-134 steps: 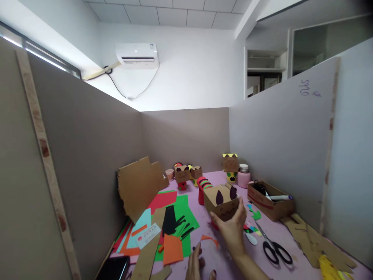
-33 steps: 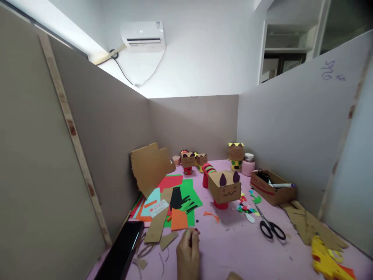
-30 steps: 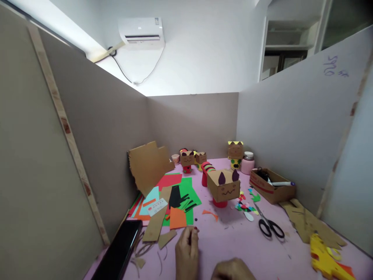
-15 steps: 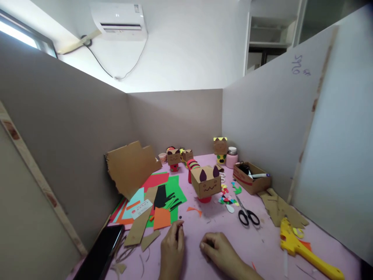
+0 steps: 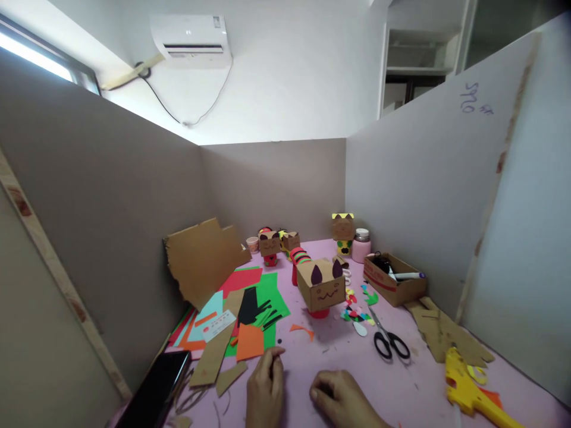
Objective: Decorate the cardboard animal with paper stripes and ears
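My left hand (image 5: 266, 386) rests on the pink tabletop with its fingers curled together, and nothing shows in it. The orange paper piece (image 5: 250, 343) lies just beyond it, close to a small dark dot. To the right, my right hand (image 5: 342, 398) is loosely closed in a fist, its hollow dark and no object visible. The hands are apart. Farther ahead stands a cardboard cat (image 5: 322, 288) with a box head, dark purple ears, a drawn face and a red body with coloured stripes. Neither hand touches it. An orange scrap (image 5: 302, 330) lies in front of the cat.
Black-handled scissors (image 5: 389, 342) and a yellow glue gun (image 5: 468, 386) lie at right. Behind them stands a cardboard box (image 5: 392, 285) holding pens. A phone (image 5: 156, 386), coloured paper (image 5: 279, 297) and a cardboard sheet (image 5: 205, 258) are at left. More cat figures (image 5: 270, 245) stand at the back.
The view has tilted slightly upward and to the left, so the table things appear lower and farther right. Both hands keep nearly the same pose, and nothing on the table has visibly moved.
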Demonstrator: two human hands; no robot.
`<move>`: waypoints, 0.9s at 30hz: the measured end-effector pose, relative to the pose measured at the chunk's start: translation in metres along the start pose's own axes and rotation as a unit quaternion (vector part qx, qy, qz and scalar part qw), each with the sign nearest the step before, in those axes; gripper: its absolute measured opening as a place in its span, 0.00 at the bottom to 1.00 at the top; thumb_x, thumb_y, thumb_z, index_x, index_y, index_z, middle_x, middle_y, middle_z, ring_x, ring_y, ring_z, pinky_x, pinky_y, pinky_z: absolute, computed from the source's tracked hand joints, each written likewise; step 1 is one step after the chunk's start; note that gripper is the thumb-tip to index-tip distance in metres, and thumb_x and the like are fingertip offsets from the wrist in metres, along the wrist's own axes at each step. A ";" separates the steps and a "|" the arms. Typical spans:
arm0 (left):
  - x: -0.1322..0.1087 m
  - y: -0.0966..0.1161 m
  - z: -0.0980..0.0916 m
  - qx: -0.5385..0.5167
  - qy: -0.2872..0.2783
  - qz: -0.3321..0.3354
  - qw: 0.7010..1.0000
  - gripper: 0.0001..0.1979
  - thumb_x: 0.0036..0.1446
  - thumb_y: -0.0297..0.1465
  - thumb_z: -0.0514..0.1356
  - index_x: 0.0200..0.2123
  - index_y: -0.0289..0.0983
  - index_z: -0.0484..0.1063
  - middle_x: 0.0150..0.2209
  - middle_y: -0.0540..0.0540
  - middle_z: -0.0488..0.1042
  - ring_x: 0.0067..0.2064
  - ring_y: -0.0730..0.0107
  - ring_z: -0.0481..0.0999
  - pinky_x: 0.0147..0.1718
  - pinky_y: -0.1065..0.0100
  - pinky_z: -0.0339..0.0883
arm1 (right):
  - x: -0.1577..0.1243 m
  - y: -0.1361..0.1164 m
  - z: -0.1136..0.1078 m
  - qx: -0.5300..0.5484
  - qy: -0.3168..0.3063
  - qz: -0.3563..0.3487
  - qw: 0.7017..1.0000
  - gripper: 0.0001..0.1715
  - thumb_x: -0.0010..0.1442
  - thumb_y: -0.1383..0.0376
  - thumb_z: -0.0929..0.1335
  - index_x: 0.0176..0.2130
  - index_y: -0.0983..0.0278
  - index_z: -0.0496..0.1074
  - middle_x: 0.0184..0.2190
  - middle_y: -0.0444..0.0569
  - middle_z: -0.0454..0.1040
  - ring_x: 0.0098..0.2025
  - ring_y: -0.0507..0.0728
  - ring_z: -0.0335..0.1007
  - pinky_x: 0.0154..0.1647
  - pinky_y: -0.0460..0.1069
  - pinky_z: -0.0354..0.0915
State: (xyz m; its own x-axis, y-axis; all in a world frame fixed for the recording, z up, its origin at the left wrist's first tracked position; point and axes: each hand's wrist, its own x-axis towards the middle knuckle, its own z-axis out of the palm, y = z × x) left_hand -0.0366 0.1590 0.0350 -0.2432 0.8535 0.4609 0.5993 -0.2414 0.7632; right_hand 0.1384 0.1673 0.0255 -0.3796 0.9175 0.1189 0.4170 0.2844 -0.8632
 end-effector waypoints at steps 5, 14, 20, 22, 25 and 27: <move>-0.007 0.002 -0.001 0.017 0.002 0.005 1.000 0.15 0.59 0.38 0.48 0.38 0.39 0.71 0.35 0.43 0.78 0.36 0.62 0.78 0.37 0.63 0.71 | -0.004 0.000 -0.001 -0.023 -0.001 -0.005 1.000 0.13 0.51 0.67 0.63 0.27 0.66 0.76 0.22 0.47 0.76 0.26 0.52 0.66 0.29 0.45 0.57; 0.043 0.006 -0.022 0.163 -0.015 0.021 0.986 0.12 0.61 0.30 0.48 0.40 0.36 0.71 0.41 0.42 0.75 0.45 0.64 0.74 0.45 0.63 0.66 | -0.008 -0.001 0.000 -0.058 -0.017 -0.016 0.998 0.13 0.52 0.66 0.62 0.28 0.65 0.76 0.24 0.48 0.77 0.28 0.54 0.68 0.30 0.46 0.57; 0.092 -0.001 -0.003 0.311 -0.095 -0.016 0.946 0.05 0.59 0.29 0.57 0.37 0.35 0.72 0.40 0.46 0.75 0.45 0.64 0.73 0.47 0.55 0.66 | -0.007 -0.003 -0.002 -0.081 -0.034 -0.011 0.996 0.14 0.52 0.67 0.62 0.30 0.65 0.77 0.28 0.51 0.79 0.31 0.56 0.71 0.32 0.47 0.58; 0.097 -0.003 0.002 0.341 -0.112 -0.036 0.933 0.06 0.58 0.32 0.59 0.35 0.35 0.72 0.40 0.46 0.75 0.44 0.64 0.73 0.45 0.55 0.67 | -0.006 -0.003 -0.002 -0.095 -0.045 -0.004 0.994 0.14 0.52 0.67 0.63 0.31 0.65 0.78 0.29 0.52 0.80 0.32 0.57 0.73 0.33 0.47 0.59; 0.099 -0.007 0.004 0.355 -0.129 -0.043 0.925 0.08 0.58 0.34 0.59 0.34 0.35 0.72 0.38 0.47 0.75 0.43 0.64 0.74 0.44 0.56 0.68 | -0.004 -0.003 -0.002 -0.109 -0.057 0.001 0.992 0.14 0.52 0.67 0.63 0.32 0.64 0.78 0.31 0.52 0.81 0.34 0.58 0.74 0.34 0.48 0.60; 0.099 -0.011 0.003 0.347 -0.132 -0.039 0.928 0.09 0.59 0.35 0.59 0.34 0.35 0.72 0.37 0.47 0.75 0.42 0.65 0.74 0.44 0.56 0.68 | -0.004 -0.004 -0.002 -0.113 -0.061 0.003 0.992 0.14 0.52 0.67 0.63 0.33 0.63 0.78 0.32 0.52 0.81 0.35 0.59 0.74 0.35 0.48 0.61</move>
State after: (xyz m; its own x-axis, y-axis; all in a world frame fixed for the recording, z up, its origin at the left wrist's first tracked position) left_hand -0.0652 0.2475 0.0712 -0.1655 0.9614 0.2200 0.9571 0.1027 0.2711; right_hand 0.1400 0.1634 0.0297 -0.4680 0.8827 0.0428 0.5885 0.3474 -0.7300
